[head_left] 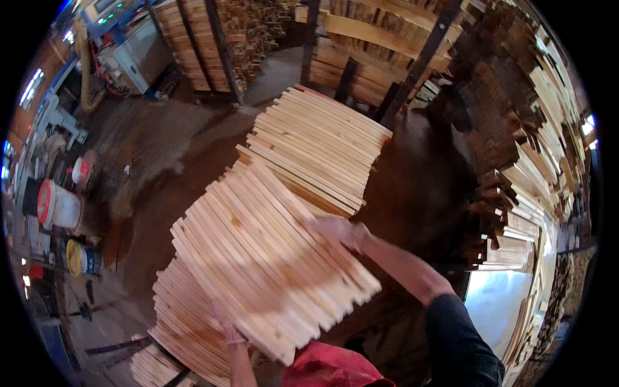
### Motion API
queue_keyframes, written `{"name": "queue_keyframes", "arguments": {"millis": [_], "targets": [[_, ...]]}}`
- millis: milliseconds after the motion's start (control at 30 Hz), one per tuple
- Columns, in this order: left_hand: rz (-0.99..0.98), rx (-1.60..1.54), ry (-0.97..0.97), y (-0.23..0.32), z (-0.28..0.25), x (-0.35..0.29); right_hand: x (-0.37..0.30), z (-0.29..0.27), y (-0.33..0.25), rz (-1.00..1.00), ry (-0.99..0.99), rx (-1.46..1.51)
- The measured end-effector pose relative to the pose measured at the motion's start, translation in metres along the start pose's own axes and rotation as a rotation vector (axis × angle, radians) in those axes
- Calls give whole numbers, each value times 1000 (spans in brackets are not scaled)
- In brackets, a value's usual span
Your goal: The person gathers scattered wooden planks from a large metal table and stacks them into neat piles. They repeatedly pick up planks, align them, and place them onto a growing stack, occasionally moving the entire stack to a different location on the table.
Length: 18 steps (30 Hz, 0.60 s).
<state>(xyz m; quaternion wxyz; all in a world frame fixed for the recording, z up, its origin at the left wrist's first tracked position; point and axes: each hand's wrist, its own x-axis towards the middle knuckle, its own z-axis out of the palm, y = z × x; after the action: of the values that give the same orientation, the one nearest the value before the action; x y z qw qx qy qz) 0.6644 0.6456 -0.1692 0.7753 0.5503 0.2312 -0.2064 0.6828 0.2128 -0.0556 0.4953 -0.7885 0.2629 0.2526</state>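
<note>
A person in a woodshop leans over a broad bundle of thin wooden slats (271, 258), pale pine strips laid edge to edge and fanned slightly, held tilted above a lower stack of slats (187, 322) of the same kind. The right hand (338, 231) rests flat on top of the bundle near its right edge, fingers spread wide over the strips rather than closed round them; the bare forearm runs back to a dark sleeve (461, 342) at the lower right. The left hand (225, 327) comes up from below at the near end of the bundle, fingers (221, 317) curled up against the slat ends; how much of the load it grips cannot be told, since the wood hides the palm and the picture is blurred there. A red cloth (329, 367), seemingly part of the person's clothing, shows at the bottom edge just under the bundle.

Beyond the bundle, touching or just overlapping its far end, lies a second layer of slats (319, 151) set at a different angle, its strips running toward the upper right. Tall racks of stacked timber (529, 129) fill the right side, and more stacked boards (213, 39) stand at the top. On the sawdust-covered floor (155, 168) to the left stand a white bucket with a red rim (59, 205) and a yellow-lidded tub (82, 258), well apart from the slats. A grey machine (132, 55) sits in the upper left corner
</note>
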Motion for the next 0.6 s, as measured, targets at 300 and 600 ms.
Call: {"name": "queue_keyframes", "arguments": {"millis": [300, 600], "targets": [[-244, 74, -91, -70, 37, 137, 11, 76, 21, -645, 360, -364], [-281, 374, -404, -91, 120, 109, -314, 178, 259, 380, 245, 68]]}}
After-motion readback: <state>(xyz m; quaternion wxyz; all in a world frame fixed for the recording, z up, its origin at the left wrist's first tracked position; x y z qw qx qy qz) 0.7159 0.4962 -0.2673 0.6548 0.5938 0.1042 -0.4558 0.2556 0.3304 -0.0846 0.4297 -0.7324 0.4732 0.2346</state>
